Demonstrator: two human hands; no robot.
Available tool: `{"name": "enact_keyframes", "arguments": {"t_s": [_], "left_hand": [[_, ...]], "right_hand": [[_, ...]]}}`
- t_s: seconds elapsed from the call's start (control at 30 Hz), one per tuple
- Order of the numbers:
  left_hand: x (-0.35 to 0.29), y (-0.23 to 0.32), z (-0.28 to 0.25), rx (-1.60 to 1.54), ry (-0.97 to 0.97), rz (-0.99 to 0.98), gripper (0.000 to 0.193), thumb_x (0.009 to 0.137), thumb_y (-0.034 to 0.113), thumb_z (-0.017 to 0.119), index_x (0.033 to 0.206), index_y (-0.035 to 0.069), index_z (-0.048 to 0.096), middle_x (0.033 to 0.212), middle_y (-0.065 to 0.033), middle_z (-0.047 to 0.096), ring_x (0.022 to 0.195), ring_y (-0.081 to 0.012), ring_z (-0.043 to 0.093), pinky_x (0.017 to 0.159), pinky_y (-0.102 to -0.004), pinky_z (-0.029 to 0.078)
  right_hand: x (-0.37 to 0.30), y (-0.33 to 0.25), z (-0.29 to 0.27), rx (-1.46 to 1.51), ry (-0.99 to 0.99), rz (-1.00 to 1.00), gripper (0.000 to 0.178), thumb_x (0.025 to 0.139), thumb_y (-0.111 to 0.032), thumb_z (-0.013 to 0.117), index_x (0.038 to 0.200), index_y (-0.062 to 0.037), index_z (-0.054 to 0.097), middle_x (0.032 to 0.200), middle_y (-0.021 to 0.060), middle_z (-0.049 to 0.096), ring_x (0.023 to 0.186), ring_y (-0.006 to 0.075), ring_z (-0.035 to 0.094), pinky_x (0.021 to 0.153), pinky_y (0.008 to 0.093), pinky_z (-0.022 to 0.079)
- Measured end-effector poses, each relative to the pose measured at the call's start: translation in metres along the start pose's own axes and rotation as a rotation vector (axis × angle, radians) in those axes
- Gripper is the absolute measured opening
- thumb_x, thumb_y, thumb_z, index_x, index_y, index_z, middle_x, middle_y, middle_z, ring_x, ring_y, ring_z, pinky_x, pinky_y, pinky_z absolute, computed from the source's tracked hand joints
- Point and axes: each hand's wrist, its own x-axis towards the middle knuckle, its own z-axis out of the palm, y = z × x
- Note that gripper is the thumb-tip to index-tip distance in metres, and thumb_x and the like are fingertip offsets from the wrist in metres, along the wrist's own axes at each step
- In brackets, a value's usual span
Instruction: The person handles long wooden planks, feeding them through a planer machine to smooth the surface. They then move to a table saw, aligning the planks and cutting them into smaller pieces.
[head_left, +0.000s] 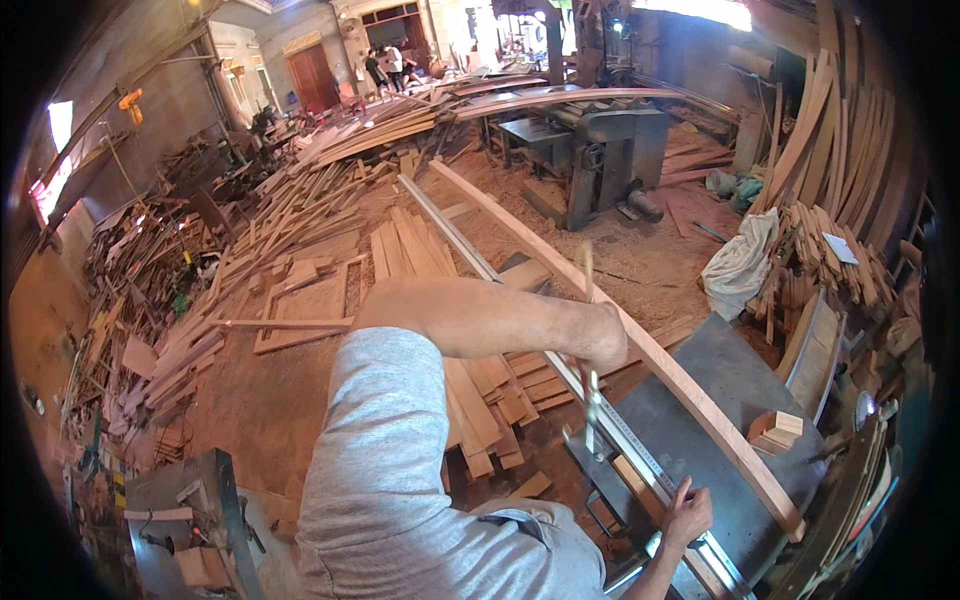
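My left arm, in a grey sleeve, reaches across the middle, and my left hand (605,338) is closed at its end. A slim, blurred rod-like thing (591,400) juts out above and below that fist; its kind I cannot make out. Right beside the fist runs a long squared wooden bar (690,397), slanting from the far middle to the near right. Beneath the hand, a long metal rail with a scale (640,452) lies nearly parallel to the bar. My right hand (687,512) is at the rail's near part, fingers curled; what they grip is hidden.
A dark metal machine table (725,375) carries a small wood block (776,432). Loose boards (470,400) lie left of the rail. Farther off stands a grey machine (615,150), with stacked planks (370,140) to its left. Several people (392,68) are far back.
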Motion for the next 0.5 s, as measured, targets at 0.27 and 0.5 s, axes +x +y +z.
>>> {"name": "enact_keyframes", "arguments": {"t_s": [0.27, 0.5], "left_hand": [[0.022, -0.013, 0.062, -0.711, 0.167, 0.424, 0.028, 0.076, 0.013, 0.078, 0.104, 0.018, 0.079, 0.093, -0.0052, 0.076, 0.091, -0.0229, 0.071, 0.076, -0.0421, 0.053], [0.043, 0.036, 0.066, -0.597, 0.742, 0.091, 0.027, 0.076, 0.013, 0.073, 0.101, 0.021, 0.077, 0.086, -0.0046, 0.074, 0.084, -0.0277, 0.071, 0.073, -0.0451, 0.051]], "right_hand": [[0.001, -0.007, 0.0, 0.067, -0.028, 0.021, 0.042, 0.093, -0.029, 0.075, 0.067, -0.0046, 0.053, 0.062, 0.0153, 0.057, 0.056, 0.0372, 0.057, 0.055, 0.0482, 0.044], [-0.003, 0.008, 0.007, -0.009, -0.072, -0.099, 0.043, 0.093, -0.03, 0.074, 0.066, -0.0046, 0.053, 0.062, 0.0159, 0.055, 0.056, 0.0395, 0.056, 0.054, 0.0497, 0.043]]}}
